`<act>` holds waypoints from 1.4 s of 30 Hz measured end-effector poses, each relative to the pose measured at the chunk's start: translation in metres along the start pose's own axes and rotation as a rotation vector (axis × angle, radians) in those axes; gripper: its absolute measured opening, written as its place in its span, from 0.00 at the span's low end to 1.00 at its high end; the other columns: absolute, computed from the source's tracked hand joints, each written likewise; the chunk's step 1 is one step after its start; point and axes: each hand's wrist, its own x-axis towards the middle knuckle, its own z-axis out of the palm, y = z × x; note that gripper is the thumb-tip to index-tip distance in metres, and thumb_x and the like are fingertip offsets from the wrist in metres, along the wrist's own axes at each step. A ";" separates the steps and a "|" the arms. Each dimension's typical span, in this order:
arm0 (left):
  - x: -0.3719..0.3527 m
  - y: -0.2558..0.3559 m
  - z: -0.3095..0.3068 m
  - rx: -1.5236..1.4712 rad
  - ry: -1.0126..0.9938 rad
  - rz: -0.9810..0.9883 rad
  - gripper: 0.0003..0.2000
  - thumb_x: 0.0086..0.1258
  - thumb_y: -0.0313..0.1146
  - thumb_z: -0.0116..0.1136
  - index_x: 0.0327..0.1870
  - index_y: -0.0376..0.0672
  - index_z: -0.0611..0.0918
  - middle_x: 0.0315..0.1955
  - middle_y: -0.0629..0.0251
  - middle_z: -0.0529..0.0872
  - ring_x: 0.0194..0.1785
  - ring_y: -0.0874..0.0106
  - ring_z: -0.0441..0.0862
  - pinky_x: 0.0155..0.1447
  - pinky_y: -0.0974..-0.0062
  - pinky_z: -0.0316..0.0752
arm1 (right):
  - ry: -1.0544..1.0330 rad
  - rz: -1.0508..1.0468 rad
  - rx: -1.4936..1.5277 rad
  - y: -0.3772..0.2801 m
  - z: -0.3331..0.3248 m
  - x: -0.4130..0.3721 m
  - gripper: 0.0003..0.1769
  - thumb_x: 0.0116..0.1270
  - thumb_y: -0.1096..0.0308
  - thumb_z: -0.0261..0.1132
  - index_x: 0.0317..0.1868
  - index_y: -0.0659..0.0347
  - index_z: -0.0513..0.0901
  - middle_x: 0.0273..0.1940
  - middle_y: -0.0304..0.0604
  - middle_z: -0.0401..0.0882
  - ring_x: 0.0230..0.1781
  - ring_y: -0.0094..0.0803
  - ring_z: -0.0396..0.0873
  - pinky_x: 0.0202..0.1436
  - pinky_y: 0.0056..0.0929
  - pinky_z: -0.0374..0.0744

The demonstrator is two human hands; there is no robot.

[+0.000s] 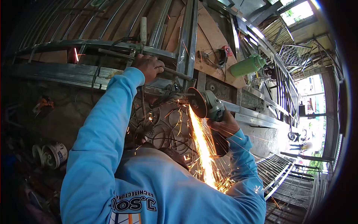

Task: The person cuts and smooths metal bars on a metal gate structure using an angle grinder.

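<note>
My right hand point(226, 125) is wrapped around the body of an angle grinder point(214, 105). Its reddish-brown disc point(197, 102) faces the end of the metal work, and a bright stream of sparks point(204, 149) pours down toward my body. Further up and to the left, my left hand point(148, 67) is closed around a thin metal bar point(179, 74) that lies slantwise over the steel frame point(112, 44). The exact spot where the disc meets metal is hard to make out. Part of the grinder's rear is hidden behind my right hand.
A green bottle point(247, 66) lies on the brown board point(212, 37) beyond the grinder. White buckets point(54, 155) stand on the floor at left, near an orange tool point(44, 104). Cables and metal rings point(169, 123) cover the ground below the work. Metal grilles point(278, 171) lie at right.
</note>
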 end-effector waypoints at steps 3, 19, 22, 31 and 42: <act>-0.001 0.001 0.001 0.022 0.005 0.002 0.14 0.77 0.48 0.53 0.54 0.59 0.86 0.57 0.63 0.86 0.66 0.60 0.76 0.69 0.58 0.60 | 0.013 -0.046 0.102 -0.001 0.007 0.000 0.39 0.61 0.64 0.77 0.68 0.67 0.69 0.55 0.43 0.82 0.54 0.28 0.81 0.59 0.30 0.79; 0.001 0.002 -0.003 0.013 -0.024 -0.013 0.13 0.77 0.47 0.54 0.54 0.59 0.86 0.58 0.64 0.86 0.66 0.62 0.77 0.69 0.57 0.59 | 0.008 0.015 0.027 0.003 0.001 0.004 0.46 0.59 0.62 0.79 0.71 0.68 0.64 0.56 0.46 0.81 0.56 0.28 0.78 0.62 0.30 0.77; -0.001 0.003 -0.003 0.021 -0.021 -0.018 0.14 0.77 0.48 0.54 0.55 0.59 0.86 0.58 0.63 0.85 0.67 0.61 0.76 0.69 0.57 0.59 | -0.015 0.086 -0.008 -0.017 0.002 -0.003 0.47 0.58 0.61 0.79 0.72 0.68 0.63 0.57 0.46 0.81 0.57 0.29 0.78 0.63 0.30 0.77; -0.001 0.001 0.001 0.010 0.019 -0.003 0.14 0.76 0.49 0.54 0.54 0.58 0.87 0.57 0.63 0.86 0.65 0.61 0.77 0.69 0.58 0.60 | -0.038 0.000 0.131 0.007 0.001 0.002 0.45 0.59 0.63 0.79 0.71 0.67 0.65 0.56 0.45 0.82 0.56 0.26 0.78 0.61 0.30 0.77; 0.001 -0.003 0.005 0.028 0.055 0.032 0.13 0.76 0.48 0.54 0.53 0.58 0.87 0.49 0.65 0.87 0.59 0.61 0.80 0.66 0.57 0.63 | -0.017 -0.047 -0.003 0.005 0.001 -0.001 0.41 0.59 0.62 0.78 0.68 0.66 0.69 0.55 0.44 0.83 0.55 0.28 0.79 0.61 0.31 0.78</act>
